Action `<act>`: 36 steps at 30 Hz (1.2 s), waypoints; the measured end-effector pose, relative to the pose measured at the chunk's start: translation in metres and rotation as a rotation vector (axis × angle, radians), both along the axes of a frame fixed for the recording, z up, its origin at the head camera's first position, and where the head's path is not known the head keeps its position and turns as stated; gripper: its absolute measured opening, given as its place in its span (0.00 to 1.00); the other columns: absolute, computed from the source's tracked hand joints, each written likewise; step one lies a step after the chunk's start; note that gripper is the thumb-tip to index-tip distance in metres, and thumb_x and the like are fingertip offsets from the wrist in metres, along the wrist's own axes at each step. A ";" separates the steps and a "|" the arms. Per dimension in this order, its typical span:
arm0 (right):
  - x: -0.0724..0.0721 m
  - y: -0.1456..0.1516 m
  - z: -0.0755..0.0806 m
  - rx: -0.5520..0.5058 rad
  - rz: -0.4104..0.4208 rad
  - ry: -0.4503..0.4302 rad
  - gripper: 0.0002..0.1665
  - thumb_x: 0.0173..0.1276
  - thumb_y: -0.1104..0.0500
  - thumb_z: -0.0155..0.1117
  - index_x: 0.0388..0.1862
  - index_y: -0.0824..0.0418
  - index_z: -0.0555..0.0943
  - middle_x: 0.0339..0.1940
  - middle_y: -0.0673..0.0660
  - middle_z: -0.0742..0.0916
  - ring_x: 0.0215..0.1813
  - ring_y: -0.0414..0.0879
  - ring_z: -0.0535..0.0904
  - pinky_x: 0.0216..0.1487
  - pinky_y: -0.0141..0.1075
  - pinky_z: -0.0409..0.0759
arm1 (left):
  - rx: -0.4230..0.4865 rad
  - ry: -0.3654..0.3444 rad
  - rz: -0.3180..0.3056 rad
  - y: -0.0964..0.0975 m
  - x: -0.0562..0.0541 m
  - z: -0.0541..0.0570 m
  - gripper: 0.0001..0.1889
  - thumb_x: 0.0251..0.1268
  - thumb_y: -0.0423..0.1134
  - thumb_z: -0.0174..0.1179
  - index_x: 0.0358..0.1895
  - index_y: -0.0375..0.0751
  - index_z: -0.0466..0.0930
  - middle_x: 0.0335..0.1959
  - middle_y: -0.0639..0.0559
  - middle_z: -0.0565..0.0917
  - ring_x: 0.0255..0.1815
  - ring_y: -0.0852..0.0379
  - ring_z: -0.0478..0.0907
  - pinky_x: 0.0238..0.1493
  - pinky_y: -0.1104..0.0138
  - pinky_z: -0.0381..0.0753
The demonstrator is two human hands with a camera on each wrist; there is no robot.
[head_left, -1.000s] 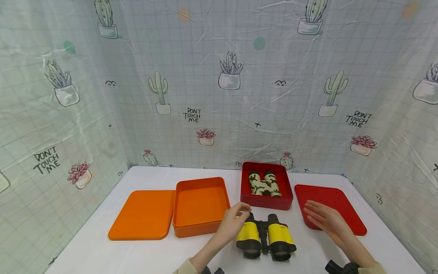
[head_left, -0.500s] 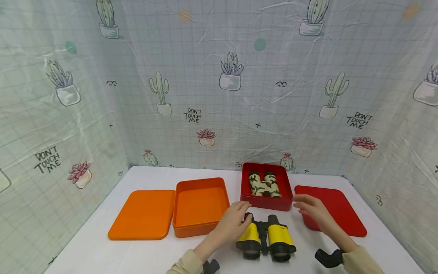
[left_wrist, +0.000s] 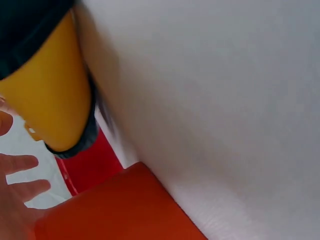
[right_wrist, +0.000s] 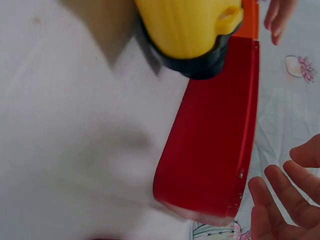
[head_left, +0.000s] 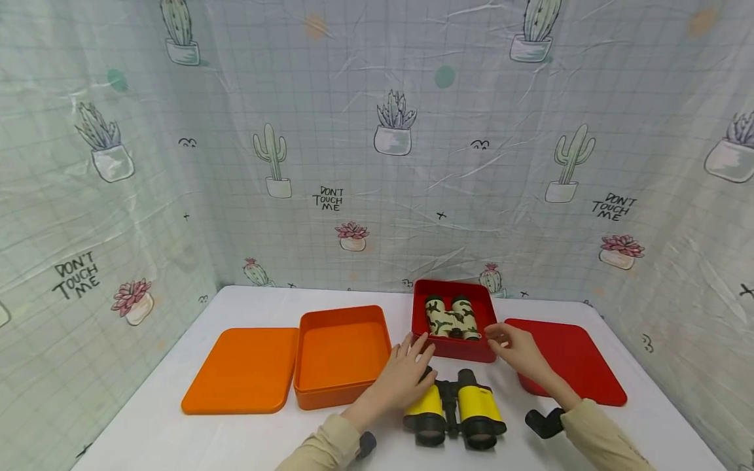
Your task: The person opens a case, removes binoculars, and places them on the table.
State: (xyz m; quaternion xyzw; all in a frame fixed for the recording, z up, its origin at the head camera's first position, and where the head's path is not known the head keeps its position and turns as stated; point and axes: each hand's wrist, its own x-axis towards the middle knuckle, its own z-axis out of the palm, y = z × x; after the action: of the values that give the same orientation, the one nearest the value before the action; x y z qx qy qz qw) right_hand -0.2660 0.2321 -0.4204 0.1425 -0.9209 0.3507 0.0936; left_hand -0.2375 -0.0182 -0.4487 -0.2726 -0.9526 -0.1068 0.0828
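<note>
Camouflage binoculars (head_left: pixel 452 319) lie inside the red box (head_left: pixel 465 352) at the back of the table. My right hand (head_left: pixel 518 350) hovers at that box's front right corner, fingers loosely bent and holding nothing. Fingers spread, my left hand (head_left: pixel 406 379) hangs over the left barrel of the yellow and black binoculars (head_left: pixel 478 409), its fingertips near the red box's front left corner. In the left wrist view these yellow binoculars (left_wrist: pixel 55 95) stand apart from the fingers. The right wrist view has the red box (right_wrist: pixel 210 135) beside my right fingers, with a gap between.
Left of the hands stands an open orange box (head_left: pixel 341 350), with its orange lid (head_left: pixel 244 369) lying flat beside it. A red lid (head_left: pixel 568 356) lies flat on the right of the white table (head_left: pixel 194 441). Printed cloth (head_left: pixel 377 163) hangs behind and at both sides.
My right hand has moved left from above the red lid to the red box's corner. My left hand has shifted slightly right and forward, its fingers spreading. Boxes, lids and binoculars have stayed put.
</note>
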 end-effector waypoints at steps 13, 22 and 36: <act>-0.033 -0.021 -0.009 0.229 0.015 0.059 0.23 0.58 0.57 0.62 0.51 0.65 0.74 0.48 0.63 0.80 0.48 0.56 0.75 0.48 0.50 0.77 | -0.040 0.020 0.028 0.000 -0.014 -0.006 0.29 0.65 0.56 0.41 0.66 0.48 0.59 0.70 0.49 0.56 0.71 0.42 0.46 0.66 0.43 0.52; -0.052 -0.026 -0.014 0.357 0.052 0.195 0.26 0.54 0.52 0.66 0.50 0.63 0.75 0.50 0.63 0.79 0.50 0.58 0.73 0.46 0.58 0.72 | -0.065 0.046 0.024 0.000 -0.018 -0.009 0.29 0.65 0.57 0.39 0.66 0.48 0.59 0.70 0.50 0.56 0.71 0.42 0.47 0.66 0.44 0.52; -0.070 -0.032 -0.017 0.550 0.079 0.284 0.35 0.51 0.44 0.66 0.55 0.60 0.73 0.55 0.61 0.77 0.53 0.58 0.70 0.43 0.56 0.71 | -0.082 0.068 0.016 0.001 -0.014 -0.008 0.30 0.65 0.59 0.38 0.66 0.49 0.59 0.70 0.51 0.56 0.71 0.43 0.47 0.66 0.43 0.51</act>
State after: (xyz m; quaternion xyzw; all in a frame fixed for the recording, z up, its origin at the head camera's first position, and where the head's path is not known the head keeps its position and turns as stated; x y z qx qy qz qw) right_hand -0.3364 0.2002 -0.4379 0.2459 -0.9526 0.0683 0.1656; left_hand -0.2520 -0.0173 -0.4572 -0.2718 -0.9549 -0.0579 0.1047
